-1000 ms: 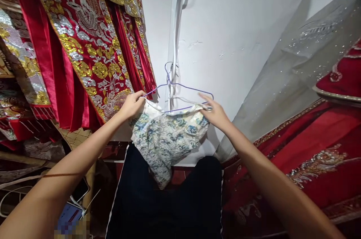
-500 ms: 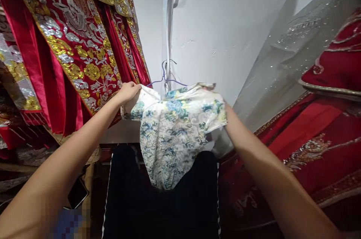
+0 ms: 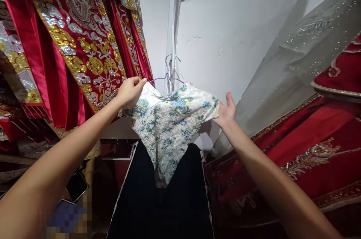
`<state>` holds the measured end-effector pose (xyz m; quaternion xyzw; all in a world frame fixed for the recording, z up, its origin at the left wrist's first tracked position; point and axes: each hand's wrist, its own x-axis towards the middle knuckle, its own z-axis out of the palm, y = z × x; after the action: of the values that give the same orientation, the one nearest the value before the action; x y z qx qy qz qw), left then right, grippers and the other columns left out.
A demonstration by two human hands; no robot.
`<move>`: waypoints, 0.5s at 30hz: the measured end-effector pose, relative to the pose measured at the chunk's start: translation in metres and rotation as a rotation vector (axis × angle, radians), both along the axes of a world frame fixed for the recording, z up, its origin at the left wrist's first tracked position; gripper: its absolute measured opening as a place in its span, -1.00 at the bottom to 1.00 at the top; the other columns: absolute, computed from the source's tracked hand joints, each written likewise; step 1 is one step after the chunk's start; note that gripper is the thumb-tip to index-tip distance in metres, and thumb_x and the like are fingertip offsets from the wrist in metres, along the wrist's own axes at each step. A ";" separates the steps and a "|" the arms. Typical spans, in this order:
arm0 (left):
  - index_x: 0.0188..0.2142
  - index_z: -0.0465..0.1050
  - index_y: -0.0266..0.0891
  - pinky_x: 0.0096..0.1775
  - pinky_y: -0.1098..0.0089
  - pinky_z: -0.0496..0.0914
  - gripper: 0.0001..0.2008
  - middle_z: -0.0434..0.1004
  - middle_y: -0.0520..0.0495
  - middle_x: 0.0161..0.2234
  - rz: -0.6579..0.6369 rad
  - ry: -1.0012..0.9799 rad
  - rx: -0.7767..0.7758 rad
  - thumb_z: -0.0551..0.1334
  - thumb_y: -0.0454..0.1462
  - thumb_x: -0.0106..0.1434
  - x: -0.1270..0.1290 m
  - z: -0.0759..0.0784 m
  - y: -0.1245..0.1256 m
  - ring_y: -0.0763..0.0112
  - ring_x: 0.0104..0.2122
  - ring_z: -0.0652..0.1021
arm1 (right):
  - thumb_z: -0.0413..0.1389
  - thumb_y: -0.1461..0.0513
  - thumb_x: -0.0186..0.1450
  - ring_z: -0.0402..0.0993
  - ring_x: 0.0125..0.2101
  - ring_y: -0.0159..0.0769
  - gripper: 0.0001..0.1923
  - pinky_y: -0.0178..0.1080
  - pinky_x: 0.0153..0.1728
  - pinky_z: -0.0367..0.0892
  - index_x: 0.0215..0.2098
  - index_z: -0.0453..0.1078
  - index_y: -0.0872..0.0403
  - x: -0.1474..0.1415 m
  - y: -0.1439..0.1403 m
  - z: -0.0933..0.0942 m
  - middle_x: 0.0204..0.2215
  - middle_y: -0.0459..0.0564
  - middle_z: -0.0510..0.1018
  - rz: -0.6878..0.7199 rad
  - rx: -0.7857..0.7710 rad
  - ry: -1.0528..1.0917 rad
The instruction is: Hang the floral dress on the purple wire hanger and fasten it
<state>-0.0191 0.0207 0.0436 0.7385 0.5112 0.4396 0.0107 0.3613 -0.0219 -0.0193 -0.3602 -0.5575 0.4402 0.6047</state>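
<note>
A white short-sleeved blouse with blue and yellow flowers hangs in front of me on a purple hanger. Its lower part narrows to a point over my dark-trousered lap. My left hand pinches the blouse's left shoulder beside the hanger, thumb on top. At the right sleeve, my right hand has its palm against the cuff and its thumb spread upward. The other fingers of that hand are partly hidden by the sleeve.
Red robes with gold and silver embroidery hang at left. A sheer sparkly fabric and red beaded garments are at right. A white wall stands ahead, with hanging straps. A phone lies at lower left.
The blouse's right shoulder now lies flat over the hanger, where its cloth was folded up before. My right hand has come into sight from behind the sleeve. My left hand keeps its pinch.
</note>
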 end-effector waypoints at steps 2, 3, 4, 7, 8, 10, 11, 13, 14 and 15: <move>-0.49 0.30 -0.21 -0.44 0.36 0.11 -0.48 0.39 -0.05 -0.53 -0.017 0.034 0.014 0.01 0.14 0.36 0.006 0.006 0.000 0.35 -0.50 0.35 | -0.30 -0.46 0.16 0.46 0.10 0.11 -0.03 0.22 0.06 0.30 0.01 0.50 0.00 0.002 -0.003 0.021 -0.07 0.15 0.62 0.033 0.034 -0.003; -0.50 0.29 -0.20 -0.44 0.35 0.10 -0.48 0.38 -0.05 -0.53 -0.021 0.055 0.026 0.02 0.14 0.35 0.008 0.009 0.002 0.35 -0.51 0.34 | -0.32 -0.46 0.17 0.45 0.11 0.09 -0.03 0.20 0.06 0.30 0.03 0.49 -0.02 0.001 -0.006 0.031 -0.08 0.13 0.61 0.047 0.061 -0.010; -0.50 0.28 -0.20 -0.44 0.35 0.09 -0.49 0.37 -0.05 -0.54 -0.018 0.074 0.038 0.05 0.14 0.34 0.010 0.012 0.004 0.35 -0.52 0.33 | -0.33 -0.46 0.17 0.45 0.11 0.07 -0.03 0.18 0.06 0.31 0.04 0.49 -0.03 -0.003 -0.010 0.041 -0.09 0.12 0.62 0.065 0.083 -0.020; -0.52 0.28 -0.20 -0.43 0.33 0.10 -0.58 0.36 -0.05 -0.56 0.038 0.122 0.056 0.22 0.06 0.25 0.012 0.013 0.014 0.34 -0.53 0.33 | -0.34 -0.47 0.17 0.46 0.09 0.05 -0.04 0.12 0.03 0.36 -0.11 0.56 -0.05 -0.018 -0.022 0.062 -0.14 0.11 0.63 0.174 0.089 -0.088; -0.52 0.29 -0.20 -0.42 0.33 0.11 -0.61 0.37 -0.06 -0.55 0.049 0.133 0.055 0.27 0.02 0.22 0.012 0.011 0.016 0.33 -0.52 0.35 | -0.32 -0.47 0.17 0.47 0.07 0.05 -0.07 0.11 0.03 0.38 -0.20 0.58 -0.04 -0.022 -0.025 0.064 -0.16 0.12 0.63 0.218 0.082 -0.133; -0.48 0.36 -0.21 -0.40 0.33 0.16 -0.66 0.42 -0.07 -0.51 -0.002 0.130 0.035 0.29 -0.02 0.21 0.012 0.002 0.017 0.31 -0.49 0.39 | -0.19 -0.43 0.20 0.50 0.01 0.04 -0.18 0.08 0.03 0.39 -0.35 0.58 0.00 -0.029 -0.025 0.060 -0.17 0.13 0.64 0.267 0.092 -0.267; -0.45 0.39 -0.22 -0.38 0.34 0.20 -0.67 0.45 -0.07 -0.49 -0.067 0.114 0.016 0.27 -0.01 0.23 0.013 -0.004 0.016 0.31 -0.46 0.41 | -0.08 -0.37 0.22 0.52 -0.02 0.03 -0.26 0.07 0.03 0.39 -0.35 0.58 0.02 -0.032 -0.022 0.054 -0.16 0.14 0.63 0.254 0.108 -0.360; -0.37 0.44 -0.25 -0.33 0.36 0.26 -0.64 0.49 -0.06 -0.44 -0.255 0.062 -0.041 0.21 0.02 0.29 0.018 -0.016 0.009 0.31 -0.41 0.46 | 0.11 -0.23 0.24 0.52 -0.05 0.01 -0.44 0.08 0.05 0.38 -0.20 0.58 0.05 -0.037 -0.014 0.034 -0.10 0.15 0.61 0.155 0.152 -0.578; -0.34 0.45 -0.26 -0.31 0.36 0.30 -0.61 0.51 -0.06 -0.42 -0.356 0.033 -0.075 0.17 0.04 0.32 0.023 -0.022 0.004 0.31 -0.38 0.48 | 0.17 -0.16 0.24 0.51 -0.02 0.02 -0.46 0.09 0.07 0.37 -0.06 0.55 0.05 -0.040 -0.010 0.022 -0.03 0.16 0.58 0.090 0.182 -0.690; -0.32 0.46 -0.27 -0.28 0.36 0.32 -0.58 0.52 -0.07 -0.39 -0.448 0.008 -0.106 0.13 0.05 0.35 0.029 -0.026 -0.002 0.31 -0.35 0.49 | 0.22 -0.11 0.22 0.47 0.04 0.05 -0.39 0.12 0.10 0.35 0.12 0.45 0.05 -0.044 -0.005 0.009 0.07 0.18 0.52 0.033 0.222 -0.796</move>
<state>0.0096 0.0187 0.0179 0.8336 0.3568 0.3959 0.1450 0.3171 -0.0269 -0.0105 -0.4259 -0.7977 0.2132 0.3700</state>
